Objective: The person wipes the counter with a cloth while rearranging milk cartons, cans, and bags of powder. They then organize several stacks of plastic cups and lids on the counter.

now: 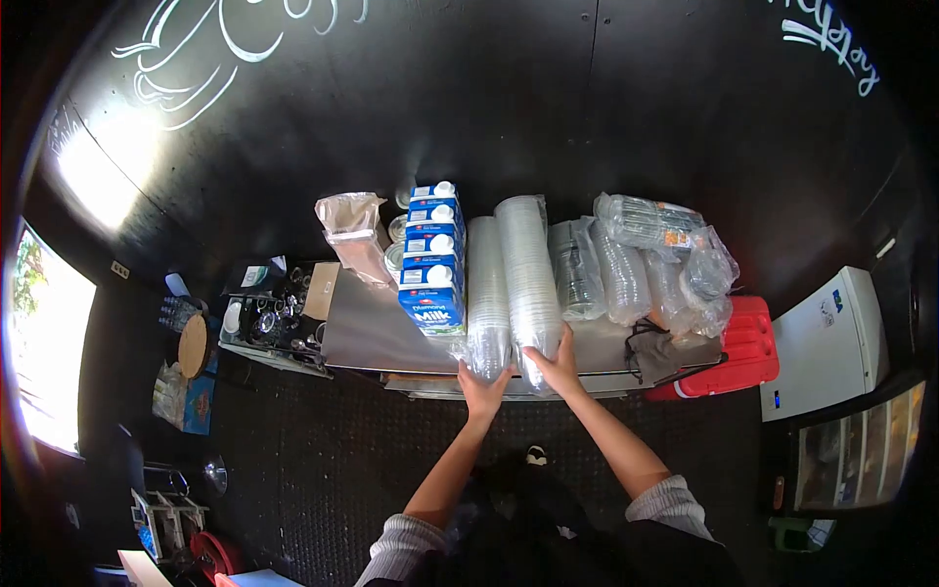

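Note:
Two long stacks of clear plastic cups in plastic sleeves lie side by side on the metal table, pointing toward me. My left hand [484,389] is wrapped round the near end of the left cup stack [487,293]. Around the near end of the right cup stack [528,279] my right hand [556,366] is closed, thumb and fingers on its side. A row of blue and white milk cartons [431,279] stands just left of the stacks. Dark-looking cups in a bag [577,269] lie close on the right.
More bagged cups [619,274] and a wrapped pack [648,223] sit on the table's right part. A grey pouch [653,352] hangs at the edge of the metal table [367,328]. Beyond are a red cooler [748,347] and white freezer [827,342]. Utensils fill a rack [279,318] at left.

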